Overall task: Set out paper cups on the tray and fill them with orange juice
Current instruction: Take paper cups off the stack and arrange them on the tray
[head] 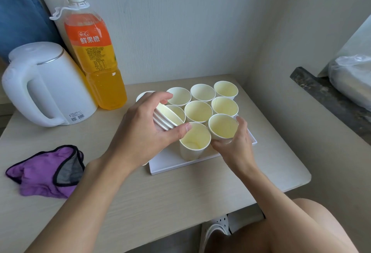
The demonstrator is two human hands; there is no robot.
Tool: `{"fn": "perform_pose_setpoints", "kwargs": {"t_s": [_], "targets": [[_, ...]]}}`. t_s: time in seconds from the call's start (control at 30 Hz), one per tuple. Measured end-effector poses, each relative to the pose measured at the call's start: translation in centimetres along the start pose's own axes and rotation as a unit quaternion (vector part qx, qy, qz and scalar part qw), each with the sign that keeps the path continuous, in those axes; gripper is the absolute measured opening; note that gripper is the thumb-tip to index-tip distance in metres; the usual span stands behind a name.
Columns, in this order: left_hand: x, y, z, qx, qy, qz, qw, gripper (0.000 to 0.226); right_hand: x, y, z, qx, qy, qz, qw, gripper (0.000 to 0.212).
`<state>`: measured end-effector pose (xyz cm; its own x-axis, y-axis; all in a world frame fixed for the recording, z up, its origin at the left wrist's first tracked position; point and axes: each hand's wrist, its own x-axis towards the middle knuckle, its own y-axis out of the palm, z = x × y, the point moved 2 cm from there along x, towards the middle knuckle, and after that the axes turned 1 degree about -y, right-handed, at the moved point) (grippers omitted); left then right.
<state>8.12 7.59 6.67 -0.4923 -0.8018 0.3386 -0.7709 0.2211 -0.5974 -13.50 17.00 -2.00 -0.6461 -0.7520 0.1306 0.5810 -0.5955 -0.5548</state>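
A white tray [172, 165] lies on the beige table, and several empty paper cups [202, 93] stand on it in rows. My left hand [144, 128] grips a tilted stack of nested paper cups [165, 118] above the tray's left side. My right hand [234, 144] holds a single paper cup [222, 127], slightly tilted, over the tray's near right part, next to another empty cup [193, 140]. A large bottle of orange juice [94, 55] with a white cap on stands upright at the back left of the table.
A white electric kettle [44, 86] stands left of the bottle. A purple cloth [46, 172] lies on the table's near left. A wall rises behind the tray, and a dark ledge with a plastic-wrapped bundle [351, 80] is at the right. My knee shows below the table edge.
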Motion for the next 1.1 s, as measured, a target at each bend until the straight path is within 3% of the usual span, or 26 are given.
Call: {"fn": "perform_pose_setpoints", "kwargs": {"t_s": [0.17,0.73,1.1], "targets": [[0.02,-0.05,0.02,0.001,0.001,0.001,1.0,0.082,-0.06,0.53,-0.5,-0.029,0.021,0.026,0.999,0.098],[-0.08,0.13,-0.06,0.008,0.0,0.017,1.0,0.081,0.0,0.2,-0.06,-0.068,0.032,0.027,0.997,0.084],[-0.12,0.42,-0.08,-0.002,-0.013,0.021,1.0,0.073,-0.39,0.23,0.01,-0.054,0.061,0.045,0.996,0.109]]}}
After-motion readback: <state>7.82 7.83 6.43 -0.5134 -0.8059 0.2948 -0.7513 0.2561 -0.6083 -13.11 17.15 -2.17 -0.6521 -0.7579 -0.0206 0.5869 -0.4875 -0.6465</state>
